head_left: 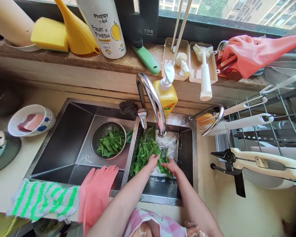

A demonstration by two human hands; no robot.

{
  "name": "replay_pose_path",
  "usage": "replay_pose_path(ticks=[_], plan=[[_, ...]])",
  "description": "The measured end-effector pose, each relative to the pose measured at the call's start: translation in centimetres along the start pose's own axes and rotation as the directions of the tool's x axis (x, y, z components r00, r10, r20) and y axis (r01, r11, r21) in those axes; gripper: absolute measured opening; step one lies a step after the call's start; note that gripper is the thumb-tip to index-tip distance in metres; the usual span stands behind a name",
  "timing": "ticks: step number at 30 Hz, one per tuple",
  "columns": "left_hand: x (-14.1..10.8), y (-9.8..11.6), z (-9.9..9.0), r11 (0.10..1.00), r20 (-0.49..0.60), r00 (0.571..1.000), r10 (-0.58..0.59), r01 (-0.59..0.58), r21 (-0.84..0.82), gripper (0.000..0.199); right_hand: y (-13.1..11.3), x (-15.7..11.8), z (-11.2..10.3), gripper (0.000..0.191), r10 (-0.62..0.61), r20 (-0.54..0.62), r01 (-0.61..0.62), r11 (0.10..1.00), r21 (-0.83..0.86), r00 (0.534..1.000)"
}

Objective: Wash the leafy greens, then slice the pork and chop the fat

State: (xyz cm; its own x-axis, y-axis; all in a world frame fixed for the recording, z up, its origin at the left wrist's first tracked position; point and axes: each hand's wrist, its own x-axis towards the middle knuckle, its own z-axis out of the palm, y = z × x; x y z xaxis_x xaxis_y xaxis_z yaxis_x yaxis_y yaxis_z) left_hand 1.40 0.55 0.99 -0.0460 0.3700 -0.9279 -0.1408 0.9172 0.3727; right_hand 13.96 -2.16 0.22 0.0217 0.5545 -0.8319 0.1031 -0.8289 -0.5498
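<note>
Both hands are down in the right-hand sink basin, below the running faucet [154, 95]. My left hand [153, 162] is closed on leafy greens [144, 149], near the middle of the basin. Close beside it, my right hand [171, 166] grips the edge of the same dark green leaves, its thumb toward the left hand. Water falls from the spout just beyond the hands and splashes in the basin [187, 141]. More leaves lie to the left of my left hand. The leaves partly hide the fingertips.
In the left basin [56, 144] stands a metal bowl [91, 144] of cut greens. Pink rubber gloves [96, 194] and a striped cloth [45, 200] drape over the front edge. A yellow soap bottle [166, 97] stands behind the faucet. A wire rack [276, 121] with peelers and brushes flanks the right side.
</note>
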Motion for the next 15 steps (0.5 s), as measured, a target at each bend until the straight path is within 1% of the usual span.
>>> replay_pose_path(ticks=[3,5,8,11,13,15], plan=[[0.7,1.2,-0.2,0.998,0.002,0.999,0.037,-0.037,-0.043,0.036,0.1,-0.9,0.0,0.039,-0.002,0.050,0.003,1.000,-0.009,0.999],[0.9,1.7,0.0,0.995,0.008,0.998,0.064,-0.063,-0.075,0.035,0.3,-1.3,0.2,0.027,0.002,0.039,-0.001,0.999,-0.034,0.999],[0.6,1.5,0.6,0.987,0.001,0.993,0.116,-0.115,-0.115,0.033,0.4,-0.8,0.9,0.020,0.022,-0.072,-0.028,0.995,-0.092,0.997],[-0.2,0.7,1.0,0.975,-0.041,0.985,0.167,-0.172,-0.141,0.031,0.2,0.6,1.2,0.016,0.042,-0.229,-0.077,0.986,-0.145,0.973],[-0.5,0.4,1.0,0.968,-0.073,0.980,0.188,-0.197,-0.155,0.029,-0.1,1.5,0.8,0.017,0.053,-0.304,-0.104,0.982,-0.155,0.951],[-0.6,0.7,0.6,0.964,-0.091,0.976,0.196,-0.209,-0.164,0.025,-0.5,2.0,0.1,0.021,0.049,-0.336,-0.103,0.984,-0.143,0.940]])
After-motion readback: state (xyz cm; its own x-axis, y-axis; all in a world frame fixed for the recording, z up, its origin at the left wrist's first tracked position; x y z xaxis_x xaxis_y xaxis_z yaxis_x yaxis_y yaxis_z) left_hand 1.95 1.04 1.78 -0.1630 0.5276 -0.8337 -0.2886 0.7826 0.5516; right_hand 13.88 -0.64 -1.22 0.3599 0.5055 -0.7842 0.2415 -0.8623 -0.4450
